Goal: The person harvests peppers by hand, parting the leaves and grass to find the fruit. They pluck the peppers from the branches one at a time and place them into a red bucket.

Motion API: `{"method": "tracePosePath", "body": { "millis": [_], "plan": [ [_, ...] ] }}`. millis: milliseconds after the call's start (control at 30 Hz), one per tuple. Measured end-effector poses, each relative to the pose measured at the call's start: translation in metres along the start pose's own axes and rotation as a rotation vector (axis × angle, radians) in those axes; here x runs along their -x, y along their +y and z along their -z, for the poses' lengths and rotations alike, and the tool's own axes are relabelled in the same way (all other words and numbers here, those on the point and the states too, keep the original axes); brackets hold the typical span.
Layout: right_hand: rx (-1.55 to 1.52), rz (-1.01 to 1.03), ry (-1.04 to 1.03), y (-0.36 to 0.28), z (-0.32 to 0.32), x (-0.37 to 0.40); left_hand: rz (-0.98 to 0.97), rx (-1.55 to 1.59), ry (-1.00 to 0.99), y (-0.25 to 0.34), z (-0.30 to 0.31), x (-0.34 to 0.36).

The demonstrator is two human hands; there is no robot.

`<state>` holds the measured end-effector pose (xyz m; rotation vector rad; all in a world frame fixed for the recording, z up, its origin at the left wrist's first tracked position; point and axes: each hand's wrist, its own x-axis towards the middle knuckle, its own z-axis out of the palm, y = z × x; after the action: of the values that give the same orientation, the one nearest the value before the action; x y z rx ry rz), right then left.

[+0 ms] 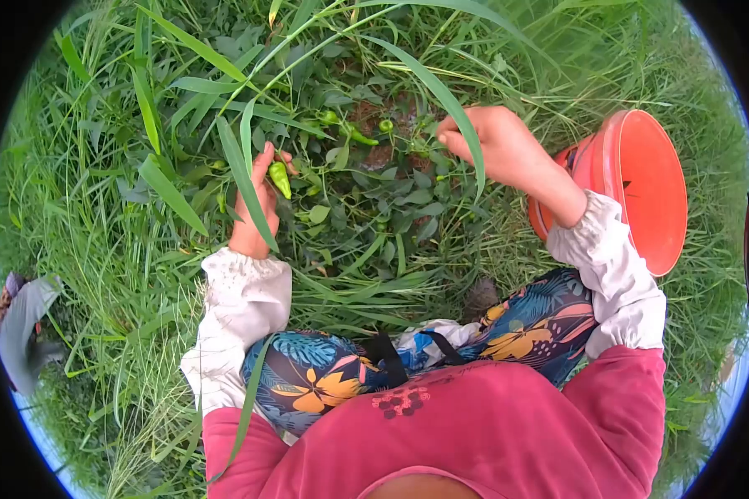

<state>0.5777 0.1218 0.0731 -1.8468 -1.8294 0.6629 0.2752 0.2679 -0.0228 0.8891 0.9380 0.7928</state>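
A light green chili pepper (280, 179) points downward between the thumb and fingers of my left hand (256, 208), which is closed around it low among the leaves. A long grass blade crosses in front of that hand. My right hand (501, 143) is curled with the fingertips pressed together at the right side of the pepper plant (408, 195); what they hold, if anything, is hidden. More green peppers (359, 136) hang on the plant between the two hands, and a small round one (385, 125) shows near bare soil.
An orange bucket (653, 195) stands tilted in the grass just right of my right forearm; a small dark bit shows inside. Tall grass (441, 91) arches over the plant. At the far left is a grey piece of cloth (27, 333), partly cut off.
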Motion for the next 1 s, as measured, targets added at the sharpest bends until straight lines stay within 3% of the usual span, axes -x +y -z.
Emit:
{"method": "tracePosePath", "body": {
  "millis": [33,167,267,433,533,633,700,867,1000],
  "plan": [
    [0.168,0.120,-0.018,-0.008,-0.023,-0.010,-0.018,0.009,-0.010,-0.001,0.001,-0.001],
    [0.241,0.273,0.005,-0.066,-0.079,-0.037,-0.003,0.006,-0.027,0.000,-0.005,0.000],
    [0.293,0.284,-0.021,-0.099,-0.090,-0.057,0.041,0.013,-0.060,0.006,-0.019,0.009],
    [0.299,0.400,0.040,-0.094,-0.118,-0.087,0.012,0.010,0.015,0.004,-0.024,0.015],
    [0.341,0.388,0.115,-0.095,-0.123,-0.088,0.022,0.074,-0.042,0.005,-0.023,0.019],
    [0.161,0.291,0.142,-0.098,-0.103,-0.091,0.109,0.092,-0.123,0.008,-0.021,0.017],
    [-0.745,-0.277,-0.429,-0.095,-0.087,-0.099,0.006,0.068,-0.162,-0.004,-0.009,0.011],
    [-1.005,-0.255,-0.690,-0.092,-0.065,-0.075,-0.105,-0.002,-0.190,-0.018,0.011,-0.006],
    [-1.268,-0.387,-0.591,-0.053,-0.065,-0.068,-0.096,-0.103,-0.215,0.005,-0.021,0.017]
  ]
}}
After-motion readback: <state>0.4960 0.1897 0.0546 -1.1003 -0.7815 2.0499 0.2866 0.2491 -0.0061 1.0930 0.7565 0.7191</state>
